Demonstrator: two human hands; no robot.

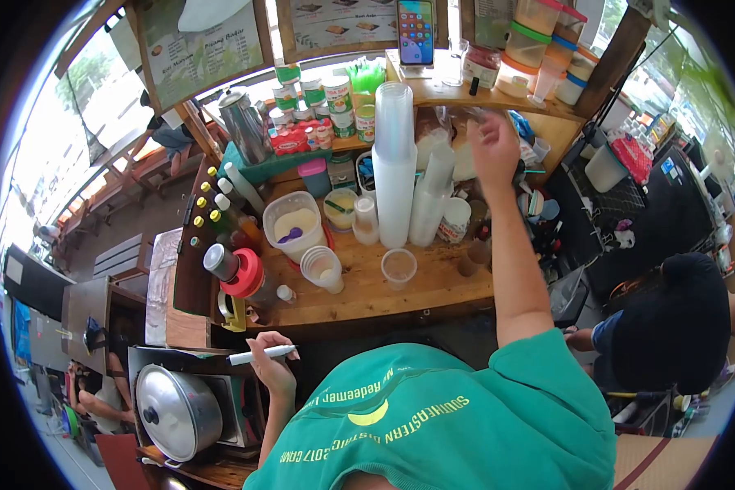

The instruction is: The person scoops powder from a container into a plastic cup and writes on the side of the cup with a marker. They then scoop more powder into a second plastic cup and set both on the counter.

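Observation:
My left hand [273, 365], low at the left by the counter's front edge, is closed round a white marker pen [260, 355]. My right arm stretches forward over the counter. At its end my right hand [495, 147] is raised below the upper shelf, fingers curled together and slightly blurred; what they hold, if anything, I cannot make out. Clear plastic bags [443, 129] lie just left of it. A tall stack of plastic cups [394, 188] stands at mid-counter, with a second leaning stack [433, 192] beside it. A single clear cup [398, 268] sits nearer me.
On the wooden counter [351, 298] are a tub of pale powder [294, 224] with a purple scoop, a red-lidded jar [245, 273] and several bottles. A phone [416, 33] stands on the shelf. A large pot [175, 412] is at lower left. Another person [670, 327] is at right.

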